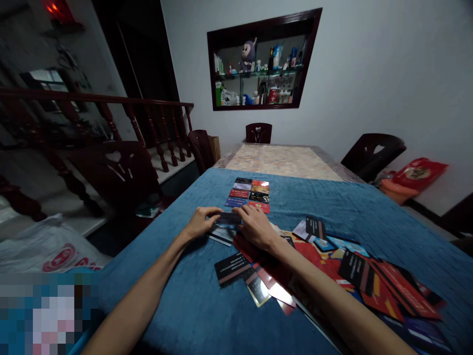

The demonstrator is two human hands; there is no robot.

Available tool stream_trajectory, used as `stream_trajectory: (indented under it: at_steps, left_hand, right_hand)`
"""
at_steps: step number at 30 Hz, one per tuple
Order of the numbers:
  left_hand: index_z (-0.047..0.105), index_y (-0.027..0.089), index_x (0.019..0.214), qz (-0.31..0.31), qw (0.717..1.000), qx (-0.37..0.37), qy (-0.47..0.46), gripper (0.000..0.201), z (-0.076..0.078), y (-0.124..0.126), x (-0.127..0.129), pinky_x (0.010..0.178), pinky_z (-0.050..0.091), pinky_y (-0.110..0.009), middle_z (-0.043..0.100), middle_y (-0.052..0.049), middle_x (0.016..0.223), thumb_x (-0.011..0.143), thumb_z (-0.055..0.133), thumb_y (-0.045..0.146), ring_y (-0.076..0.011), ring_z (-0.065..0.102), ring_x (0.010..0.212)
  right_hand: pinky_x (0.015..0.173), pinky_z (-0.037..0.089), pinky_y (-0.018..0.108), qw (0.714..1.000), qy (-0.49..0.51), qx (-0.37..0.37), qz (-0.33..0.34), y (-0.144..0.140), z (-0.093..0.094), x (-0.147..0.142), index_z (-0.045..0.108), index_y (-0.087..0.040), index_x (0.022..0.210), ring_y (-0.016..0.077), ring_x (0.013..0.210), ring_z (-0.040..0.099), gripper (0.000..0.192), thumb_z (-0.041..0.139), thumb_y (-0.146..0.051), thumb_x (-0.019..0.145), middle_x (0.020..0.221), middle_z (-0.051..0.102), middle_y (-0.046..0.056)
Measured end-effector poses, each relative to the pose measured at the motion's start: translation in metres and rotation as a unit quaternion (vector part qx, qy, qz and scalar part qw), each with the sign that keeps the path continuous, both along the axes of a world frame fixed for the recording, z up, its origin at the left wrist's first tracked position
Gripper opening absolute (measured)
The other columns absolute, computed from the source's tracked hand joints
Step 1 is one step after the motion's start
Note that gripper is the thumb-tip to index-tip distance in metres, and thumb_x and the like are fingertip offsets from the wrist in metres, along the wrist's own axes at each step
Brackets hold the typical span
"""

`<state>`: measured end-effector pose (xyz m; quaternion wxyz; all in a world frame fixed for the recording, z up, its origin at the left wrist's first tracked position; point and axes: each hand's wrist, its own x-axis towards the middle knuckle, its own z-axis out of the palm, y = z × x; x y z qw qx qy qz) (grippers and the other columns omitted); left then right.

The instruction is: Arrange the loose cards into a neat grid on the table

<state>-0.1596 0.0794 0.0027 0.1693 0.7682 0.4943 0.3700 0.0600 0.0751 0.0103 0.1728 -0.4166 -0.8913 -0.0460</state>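
While both hands are working above a blue cloth (177,305), the left hand (201,221) is pinching one end of a dark card (228,218) between thumb and fingers, and the right hand (257,226) is gripping the other end. The card is lying level between them, just on the near side of two columns of cards (241,194). Those cards are resting flat, four to a column: black, pale, red and blue on the left; red, gold, black and red on the right. The right hand is partly covering the nearest red one. A silver card (222,236) is lying just below the held card, and whether they are touching is impossible to tell. A loose heap of cards (321,261) is spreading under and beyond the right forearm, many overlapping, with a black card (232,269) sitting at its left edge. Past the cloth, the bare beige tabletop (281,160) is showing, and a chair (258,133) is standing at the far end. Above it, a plush toy (248,53) is sitting in a wall cabinet (210,69).
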Motion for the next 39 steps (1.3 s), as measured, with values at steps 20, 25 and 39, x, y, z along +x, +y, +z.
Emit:
stream_trajectory:
  at_steps: [20, 25, 39]
  left_hand:
    - [0.075, 0.014, 0.095, 0.006, 0.999, 0.004, -0.05, 0.025, 0.0034, -0.0043, 0.0028, 0.087, 0.054, -0.032, 0.077, -0.008, 0.096, 0.082, 0.059, 0.028, -0.022, 0.07, 0.09]
    - [0.075, 0.015, 0.094, 0.009, 0.998, 0.003, -0.055, 0.024, 0.004, -0.0045, 0.0036, 0.089, 0.054, -0.033, 0.077, -0.007, 0.096, 0.082, 0.059, 0.027, -0.0218, 0.07, 0.09]
    - [0.065, 0.015, 0.117, 0.022, 0.998, 0.048, -0.031, 0.036, 0.0015, -0.0057, 0.0059, 0.071, 0.05, -0.024, 0.069, -0.001, 0.079, 0.083, 0.058, 0.024, -0.0137, 0.061, 0.07]
  right_hand:
    - [0.088, 0.035, 0.038, 0.995, -0.023, 0.1, -0.003, -0.0008, -0.0012, 0.0001, 0.053, -0.019, 0.131, 0.0273, 0.106, 0.047, 0.042, 0.049, -0.017, 0.09, 0.119, 0.058, 0.014]
    - [0.087, 0.035, 0.038, 0.994, -0.017, 0.106, -0.004, -0.0029, -0.0012, -0.0004, 0.052, -0.019, 0.133, 0.0273, 0.105, 0.046, 0.043, 0.049, -0.017, 0.09, 0.121, 0.056, 0.014]
    - [0.085, 0.038, 0.036, 0.993, -0.005, 0.12, 0.004, 0.0042, 0.002, -0.001, 0.054, -0.016, 0.13, 0.0274, 0.105, 0.043, 0.042, 0.053, -0.017, 0.088, 0.119, 0.056, 0.014]
